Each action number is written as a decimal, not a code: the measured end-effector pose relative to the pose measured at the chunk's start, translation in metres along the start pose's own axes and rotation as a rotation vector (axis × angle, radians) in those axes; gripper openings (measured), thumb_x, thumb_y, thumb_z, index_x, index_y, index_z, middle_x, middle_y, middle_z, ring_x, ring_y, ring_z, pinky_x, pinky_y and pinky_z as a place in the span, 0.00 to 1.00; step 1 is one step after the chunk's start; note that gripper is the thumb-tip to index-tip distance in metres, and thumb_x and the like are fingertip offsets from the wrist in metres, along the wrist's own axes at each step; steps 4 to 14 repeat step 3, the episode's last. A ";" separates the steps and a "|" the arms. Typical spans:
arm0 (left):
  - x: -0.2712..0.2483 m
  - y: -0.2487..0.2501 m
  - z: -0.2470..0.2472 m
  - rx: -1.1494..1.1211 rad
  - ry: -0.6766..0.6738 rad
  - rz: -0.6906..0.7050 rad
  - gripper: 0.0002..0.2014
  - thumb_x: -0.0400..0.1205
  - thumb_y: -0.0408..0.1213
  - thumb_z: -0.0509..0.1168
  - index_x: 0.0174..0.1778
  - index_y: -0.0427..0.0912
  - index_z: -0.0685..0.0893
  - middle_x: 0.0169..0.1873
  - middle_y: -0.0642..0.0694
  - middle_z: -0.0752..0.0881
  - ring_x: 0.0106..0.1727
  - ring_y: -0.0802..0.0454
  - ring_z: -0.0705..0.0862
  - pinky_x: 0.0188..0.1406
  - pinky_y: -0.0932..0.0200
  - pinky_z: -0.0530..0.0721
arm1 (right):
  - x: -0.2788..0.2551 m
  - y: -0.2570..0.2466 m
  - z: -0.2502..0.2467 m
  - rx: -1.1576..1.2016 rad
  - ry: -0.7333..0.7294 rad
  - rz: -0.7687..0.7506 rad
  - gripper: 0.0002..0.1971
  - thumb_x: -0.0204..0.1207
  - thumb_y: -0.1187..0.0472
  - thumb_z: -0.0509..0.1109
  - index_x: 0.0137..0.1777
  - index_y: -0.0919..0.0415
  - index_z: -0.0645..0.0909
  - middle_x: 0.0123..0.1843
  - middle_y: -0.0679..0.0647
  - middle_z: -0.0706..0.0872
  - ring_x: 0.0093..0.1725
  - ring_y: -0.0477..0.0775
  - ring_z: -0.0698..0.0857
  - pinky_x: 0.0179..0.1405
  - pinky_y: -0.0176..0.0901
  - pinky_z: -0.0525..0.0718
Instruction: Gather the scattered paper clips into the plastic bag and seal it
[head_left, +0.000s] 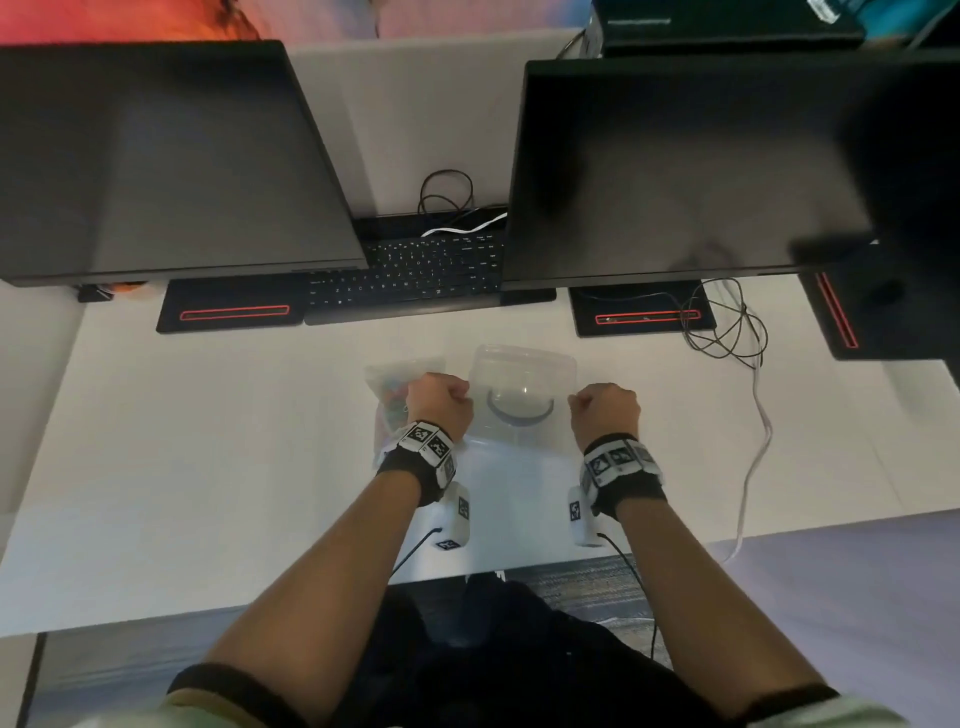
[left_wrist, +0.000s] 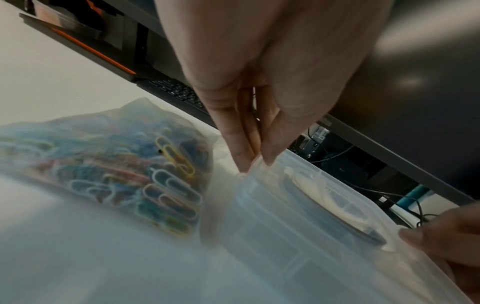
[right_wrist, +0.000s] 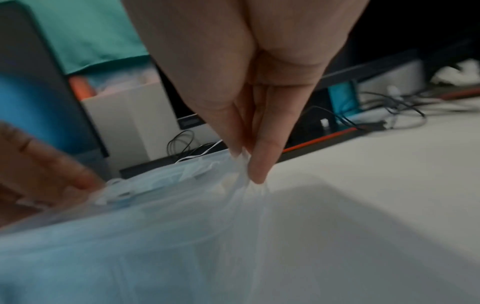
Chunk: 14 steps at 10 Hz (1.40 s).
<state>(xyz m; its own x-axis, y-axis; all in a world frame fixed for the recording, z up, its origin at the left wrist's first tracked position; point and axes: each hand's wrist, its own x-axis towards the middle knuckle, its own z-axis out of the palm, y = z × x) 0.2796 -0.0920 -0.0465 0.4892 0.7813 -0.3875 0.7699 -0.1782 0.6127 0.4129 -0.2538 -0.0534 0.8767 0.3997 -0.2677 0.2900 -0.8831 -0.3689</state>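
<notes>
**Both hands on the clear bag, clips look bagged already**

Fingers (left_wrist: 244, 156) of my left hand (head_left: 439, 402) are pinching the left edge of a big clear plastic bag (head_left: 519, 452), and the right hand (head_left: 605, 410) is pinched onto the right edge the same way, thumb against fingertips with film bunched between them in the right wrist view. So both hands are curled and gripping that bag, stretching its mouth across.

Weird part: inside that bag sits a clear plastic container (head_left: 524, 384), not clips. The paper clips (left_wrist: 166, 185) are in a second, smaller bag (left_wrist: 109, 164) lying on the surface just left of the container, partly under my left wrist. I can't spot any loose clips around the container in any view, so my guess is the gathering is done. Whether the small bag is zipped I can't tell, its top is hidden. That seal is what's left, I reckon.

Room-wise: plenty of bare surface (head_left: 208, 441) left and right of the container. Beyond it are the keyboard (head_left: 410, 275) and two monitors, well apart. A tangle of cables (head_left: 727, 332) lies off to the container's far right, and the near surface edge is close behind my wrists.
</notes>
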 end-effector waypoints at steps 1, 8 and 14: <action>-0.003 0.002 -0.002 0.012 -0.009 0.012 0.09 0.76 0.29 0.71 0.50 0.40 0.92 0.50 0.45 0.92 0.54 0.47 0.89 0.61 0.63 0.82 | -0.003 -0.010 -0.007 -0.155 -0.033 -0.084 0.15 0.81 0.53 0.64 0.45 0.64 0.86 0.44 0.60 0.89 0.45 0.60 0.87 0.44 0.44 0.84; -0.002 -0.014 -0.024 0.034 -0.173 0.092 0.17 0.81 0.29 0.64 0.67 0.40 0.81 0.44 0.39 0.90 0.48 0.43 0.88 0.59 0.55 0.85 | 0.009 -0.036 -0.044 -0.205 -0.204 -0.094 0.16 0.76 0.54 0.69 0.57 0.65 0.83 0.53 0.61 0.87 0.49 0.61 0.86 0.42 0.44 0.81; -0.002 -0.014 -0.024 0.034 -0.173 0.092 0.17 0.81 0.29 0.64 0.67 0.40 0.81 0.44 0.39 0.90 0.48 0.43 0.88 0.59 0.55 0.85 | 0.009 -0.036 -0.044 -0.205 -0.204 -0.094 0.16 0.76 0.54 0.69 0.57 0.65 0.83 0.53 0.61 0.87 0.49 0.61 0.86 0.42 0.44 0.81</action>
